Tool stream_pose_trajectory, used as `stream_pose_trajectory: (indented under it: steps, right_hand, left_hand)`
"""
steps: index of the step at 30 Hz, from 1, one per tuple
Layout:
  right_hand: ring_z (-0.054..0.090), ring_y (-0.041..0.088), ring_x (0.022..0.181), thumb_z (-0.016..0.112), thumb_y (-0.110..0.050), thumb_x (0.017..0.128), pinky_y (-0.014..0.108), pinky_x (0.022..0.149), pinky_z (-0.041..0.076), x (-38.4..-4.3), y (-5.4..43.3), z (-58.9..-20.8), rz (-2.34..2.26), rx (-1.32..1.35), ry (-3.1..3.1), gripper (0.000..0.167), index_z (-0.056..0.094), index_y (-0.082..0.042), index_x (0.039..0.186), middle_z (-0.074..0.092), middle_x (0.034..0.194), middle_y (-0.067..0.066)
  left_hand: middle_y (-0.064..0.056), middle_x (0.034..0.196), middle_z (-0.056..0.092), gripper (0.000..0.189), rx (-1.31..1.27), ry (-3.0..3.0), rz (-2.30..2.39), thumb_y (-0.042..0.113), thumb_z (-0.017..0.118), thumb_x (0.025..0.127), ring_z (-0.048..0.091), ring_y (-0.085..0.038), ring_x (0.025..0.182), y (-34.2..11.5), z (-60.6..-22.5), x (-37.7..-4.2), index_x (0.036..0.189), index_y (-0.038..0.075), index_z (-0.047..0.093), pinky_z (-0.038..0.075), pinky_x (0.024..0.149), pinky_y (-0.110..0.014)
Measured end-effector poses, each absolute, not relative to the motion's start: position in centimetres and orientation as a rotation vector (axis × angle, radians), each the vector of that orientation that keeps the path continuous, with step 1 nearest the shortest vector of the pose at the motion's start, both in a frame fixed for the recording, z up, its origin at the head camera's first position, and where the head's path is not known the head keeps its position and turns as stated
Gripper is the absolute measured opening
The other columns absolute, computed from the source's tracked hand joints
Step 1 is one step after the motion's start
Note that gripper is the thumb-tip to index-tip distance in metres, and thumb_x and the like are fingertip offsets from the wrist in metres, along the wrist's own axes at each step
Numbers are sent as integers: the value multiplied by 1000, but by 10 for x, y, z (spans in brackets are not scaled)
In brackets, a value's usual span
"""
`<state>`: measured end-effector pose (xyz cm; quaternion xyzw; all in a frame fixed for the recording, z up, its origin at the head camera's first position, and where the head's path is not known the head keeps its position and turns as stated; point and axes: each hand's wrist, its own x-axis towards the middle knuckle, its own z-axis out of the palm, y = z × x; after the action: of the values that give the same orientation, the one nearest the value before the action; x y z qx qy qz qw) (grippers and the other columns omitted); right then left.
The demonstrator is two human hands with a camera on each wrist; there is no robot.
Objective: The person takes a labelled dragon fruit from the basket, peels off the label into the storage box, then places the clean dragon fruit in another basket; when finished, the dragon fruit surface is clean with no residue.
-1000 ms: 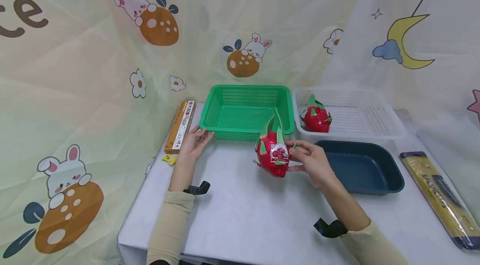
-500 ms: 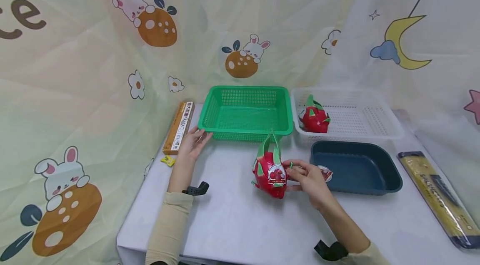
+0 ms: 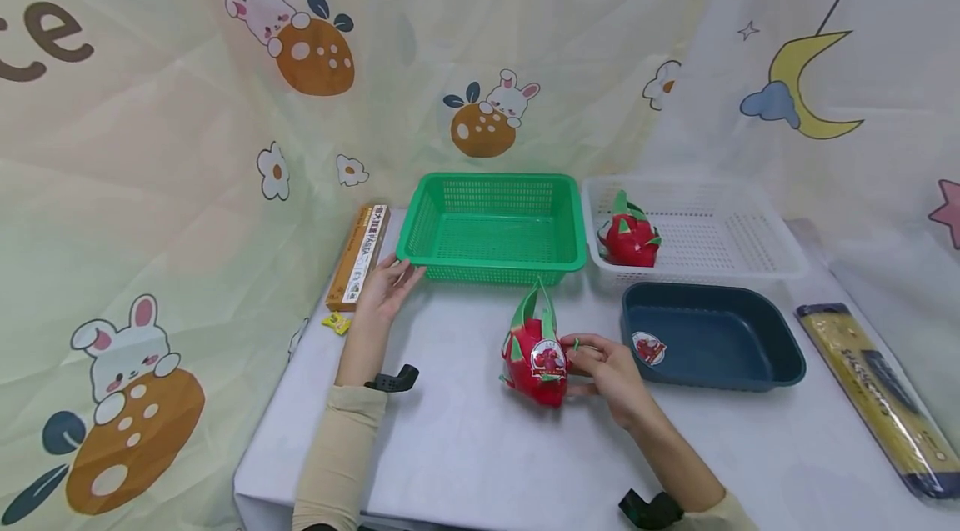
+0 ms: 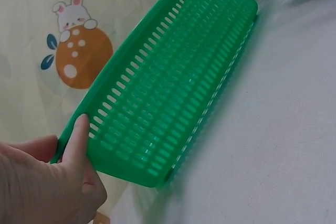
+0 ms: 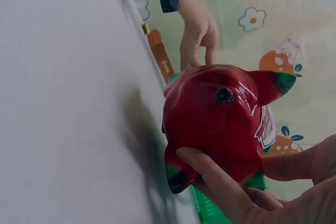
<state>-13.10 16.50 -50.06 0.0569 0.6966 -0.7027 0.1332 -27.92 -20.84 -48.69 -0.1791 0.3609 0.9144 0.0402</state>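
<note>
A white tabletop (image 3: 450, 448) carries everything. Along its far edge, the white basket (image 3: 723, 232) is set towards the far right corner, with the green basket (image 3: 465, 268) beside it, nearer the left. In front of the white basket, the blue tray (image 3: 720, 339) is placed; the dark-ended packet (image 3: 873, 398) is laid along the right edge and the brown box (image 3: 358, 257) near the far left corner.

The green basket's rim, at its near left corner, is pinched between the thumb and fingers of the left hand (image 3: 386, 289). The held dragon fruit (image 3: 527, 364) is pinched at its side by the fingers and thumb of the right hand (image 3: 611, 368); it is held over the middle of the tabletop, apparently just clear of it, leaves towards the far edge. A second dragon fruit (image 3: 632, 241) is contained in the white basket's near left corner.

As a judgement, the smooth round body is best gripped with fingers spread well around it, since a side pinch might let it roll; the leaves should be kept free of strain, and the rim held lightly so that the basket is not dragged.

Smallest, a yellow wrapped piece (image 3: 337, 323) is seen at the left edge.
</note>
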Motion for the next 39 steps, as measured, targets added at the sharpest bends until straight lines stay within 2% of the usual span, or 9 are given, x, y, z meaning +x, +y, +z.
stream_pose_trajectory:
  steps: [7,13,19,25,28,35,39]
  right_hand:
    - [71,22,102,61,-14,106,54,81,64,-142,162,-504,-2039,218,2018,38,59,2,141,69,133,19]
    - [72,23,97,62,-13,105,55,80,63,-149,159,-505,-2051,253,2022,36,61,4,138,71,127,19]
    - [74,22,93,64,-15,104,51,78,65,-153,153,-505,-2022,254,2063,35,62,2,135,72,124,19]
    - [73,20,94,64,-17,105,47,80,65,-157,153,-506,-1958,202,2121,36,62,4,134,74,120,18]
    - [72,20,98,65,-19,105,46,82,65,-158,157,-504,-1932,174,2143,39,61,5,135,73,121,18]
    - [72,32,111,63,-20,106,43,91,62,-163,170,-489,-1917,106,2269,42,59,7,137,69,129,25]
    - [72,31,113,62,-21,106,37,93,61,-165,176,-479,-1914,90,2338,38,61,4,136,69,129,24]
  left_hand:
    - [-14,146,42,60,-530,1106,2801,-6,51,105,48,-21,133,-209,-487,-279,162,6,34,56,104,-34]
    - [-13,145,41,60,-531,1067,2809,-7,51,105,48,-21,132,-210,-488,-278,161,6,35,55,105,-35]
    - [-12,143,44,57,-524,1053,2804,-5,53,105,49,-22,131,-211,-488,-277,159,6,40,54,106,-35]
    - [-12,134,44,58,-524,970,2778,-6,53,104,50,-22,127,-212,-487,-274,158,7,37,48,114,-34]
    - [-12,130,45,50,-558,938,2771,-4,56,103,52,-24,124,-212,-486,-271,149,7,42,47,114,-36]
    - [-12,122,47,20,-545,995,2735,-2,54,104,55,-24,119,-202,-486,-263,121,7,49,46,116,-39]
    - [-10,119,49,16,-453,1134,2659,-3,52,105,57,-23,114,-189,-492,-261,118,4,50,47,115,-39]
